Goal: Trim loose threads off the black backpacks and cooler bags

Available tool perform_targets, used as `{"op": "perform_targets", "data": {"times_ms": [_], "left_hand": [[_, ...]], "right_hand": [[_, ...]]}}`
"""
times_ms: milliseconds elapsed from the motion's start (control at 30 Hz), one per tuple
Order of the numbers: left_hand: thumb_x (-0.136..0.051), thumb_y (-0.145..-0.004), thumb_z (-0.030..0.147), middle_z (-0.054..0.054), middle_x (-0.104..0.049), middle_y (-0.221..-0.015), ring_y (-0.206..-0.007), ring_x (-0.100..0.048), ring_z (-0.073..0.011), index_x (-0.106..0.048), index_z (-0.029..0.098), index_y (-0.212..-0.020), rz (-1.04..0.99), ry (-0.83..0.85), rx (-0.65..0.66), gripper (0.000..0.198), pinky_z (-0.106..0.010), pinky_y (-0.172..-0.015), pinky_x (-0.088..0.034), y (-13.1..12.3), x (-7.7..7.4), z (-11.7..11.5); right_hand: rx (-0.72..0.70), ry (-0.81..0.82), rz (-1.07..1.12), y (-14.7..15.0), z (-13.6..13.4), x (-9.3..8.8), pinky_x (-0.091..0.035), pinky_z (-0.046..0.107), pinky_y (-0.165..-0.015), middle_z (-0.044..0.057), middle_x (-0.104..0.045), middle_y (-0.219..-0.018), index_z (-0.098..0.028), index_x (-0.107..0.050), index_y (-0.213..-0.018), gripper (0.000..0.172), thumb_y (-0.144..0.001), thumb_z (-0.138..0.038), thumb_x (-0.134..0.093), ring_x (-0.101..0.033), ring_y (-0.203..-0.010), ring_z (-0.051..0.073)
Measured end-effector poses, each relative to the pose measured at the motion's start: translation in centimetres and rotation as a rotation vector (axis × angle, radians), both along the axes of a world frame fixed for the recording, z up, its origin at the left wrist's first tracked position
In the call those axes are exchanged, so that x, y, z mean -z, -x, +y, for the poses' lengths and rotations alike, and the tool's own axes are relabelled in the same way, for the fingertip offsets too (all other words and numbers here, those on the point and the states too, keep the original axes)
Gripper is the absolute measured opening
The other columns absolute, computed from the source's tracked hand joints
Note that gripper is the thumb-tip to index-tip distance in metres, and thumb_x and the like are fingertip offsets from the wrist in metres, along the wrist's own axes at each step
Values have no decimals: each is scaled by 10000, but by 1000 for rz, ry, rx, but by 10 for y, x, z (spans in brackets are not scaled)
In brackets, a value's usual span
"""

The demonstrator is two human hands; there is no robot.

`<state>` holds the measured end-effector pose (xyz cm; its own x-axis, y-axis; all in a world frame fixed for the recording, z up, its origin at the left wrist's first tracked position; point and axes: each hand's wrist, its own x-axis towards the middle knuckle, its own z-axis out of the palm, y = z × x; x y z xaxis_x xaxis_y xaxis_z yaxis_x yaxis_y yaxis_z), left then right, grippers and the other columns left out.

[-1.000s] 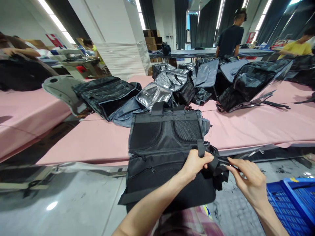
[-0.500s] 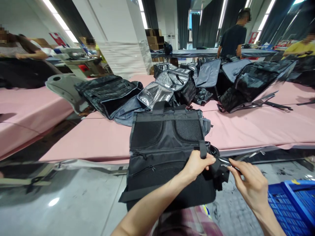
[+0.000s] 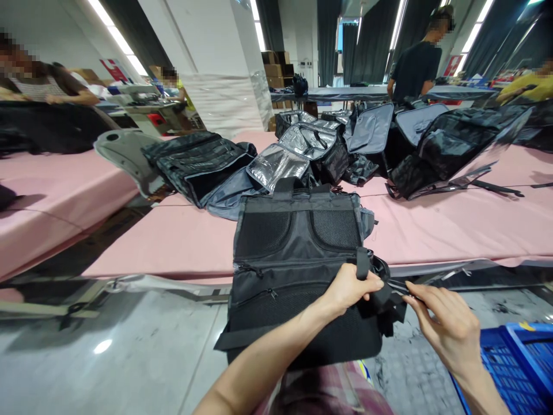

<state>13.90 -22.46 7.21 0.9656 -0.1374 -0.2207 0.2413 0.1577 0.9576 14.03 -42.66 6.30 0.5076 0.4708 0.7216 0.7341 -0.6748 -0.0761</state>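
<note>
A black bag (image 3: 298,271) with mesh panels and zip pockets stands upright in front of me, leaning over the edge of the pink table (image 3: 432,225). My left hand (image 3: 352,288) is closed on a black strap (image 3: 375,288) at the bag's right side. My right hand (image 3: 447,325) pinches the same strap's far end, just to the right, its fingers closed around a thin dark piece that I cannot make out.
Several open black bags with silver lining (image 3: 302,153) lie on the pink table behind. A blue crate (image 3: 518,363) stands at the lower right on the floor. People work at tables at the far left and far right; one person (image 3: 417,63) stands at the back.
My view has shifted slightly, so everything sits a little further right. Both hands keep their hold on the strap with barely any movement.
</note>
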Motion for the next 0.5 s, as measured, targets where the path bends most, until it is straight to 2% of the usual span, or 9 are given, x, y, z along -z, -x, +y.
{"op": "perform_targets", "data": {"times_ms": [233, 333, 500], "left_hand": [[-654, -599, 266, 7, -560, -559, -471, -422, -61, -659, 106, -599, -24, -65, 82, 160, -208, -463, -311, -4, 1, 5], [-666, -592, 277, 14, -551, -555, -487, -429, -66, -661, 104, -600, -16, -103, 153, 173, -211, -474, -325, -5, -1, 9], [-705, -556, 283, 18, -560, -562, -500, -431, -62, -672, 103, -609, 0, -45, 287, 190, -208, -480, -329, -6, -1, 12]], "right_hand": [[-34, 55, 17, -1, -5, -5, -416, 294, -716, 30, -675, -861, -186, -610, -1061, 231, -831, -197, -628, -588, -736, 142], [-115, 84, 57, -8, -10, -10, -408, 292, -709, 34, -671, -868, -184, -610, -1054, 216, -838, -176, -618, -578, -721, 133], [-273, 145, 92, -23, -20, -16, -380, 306, -696, 29, -674, -883, -203, -588, -1087, 251, -842, -159, -618, -574, -745, 135]]}}
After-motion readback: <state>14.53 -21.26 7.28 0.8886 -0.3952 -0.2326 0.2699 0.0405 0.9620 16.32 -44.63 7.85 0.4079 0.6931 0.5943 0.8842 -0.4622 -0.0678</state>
